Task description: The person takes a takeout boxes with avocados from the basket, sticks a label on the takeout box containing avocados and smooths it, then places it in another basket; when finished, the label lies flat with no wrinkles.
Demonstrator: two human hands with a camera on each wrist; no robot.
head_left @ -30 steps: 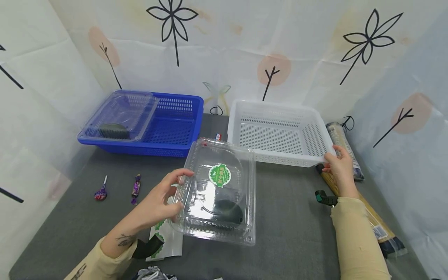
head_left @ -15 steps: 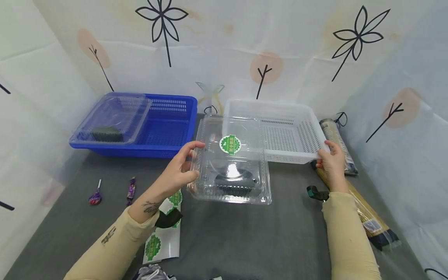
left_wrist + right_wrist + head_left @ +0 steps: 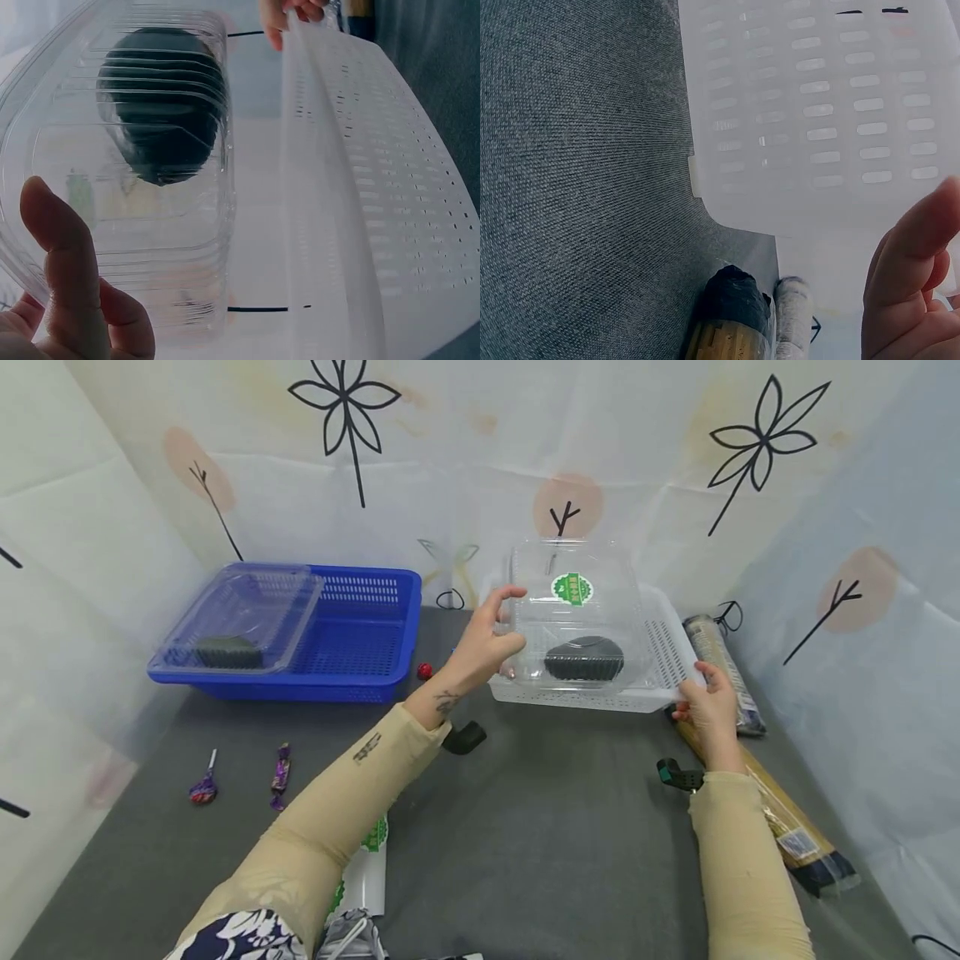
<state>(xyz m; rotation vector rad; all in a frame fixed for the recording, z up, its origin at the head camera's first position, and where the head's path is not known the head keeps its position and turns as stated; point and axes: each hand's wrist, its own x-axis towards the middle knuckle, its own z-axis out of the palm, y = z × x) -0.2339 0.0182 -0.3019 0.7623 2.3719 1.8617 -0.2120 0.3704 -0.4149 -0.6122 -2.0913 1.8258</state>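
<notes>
My left hand [image 3: 487, 643] grips the left edge of a clear plastic clamshell box [image 3: 581, 620] between thumb and fingers. A dark oval object [image 3: 585, 658] lies inside it, its kind unclear. On the lid is a round green sticker [image 3: 572, 588]. The box is over the white perforated basket [image 3: 573, 697]; the left wrist view shows a gap between the box and the basket's rim [image 3: 330, 150]. My right hand [image 3: 712, 706] pinches the basket's front right corner. In the right wrist view, the basket wall [image 3: 817, 112] shows beside my thumb.
A blue basket [image 3: 367, 639] at the left carries another clear box [image 3: 266, 597] with a dark object inside. Nearby lie a lollipop [image 3: 203, 789], a wrapped candy [image 3: 281, 775] and a red ball [image 3: 425, 671]. A sticker sheet [image 3: 369, 877] lies in front; long packages [image 3: 783, 822] lie right.
My left hand has carried the clear box rightward and away from me, from the middle of the table to over the white basket. My right hand has stayed on the basket's corner.
</notes>
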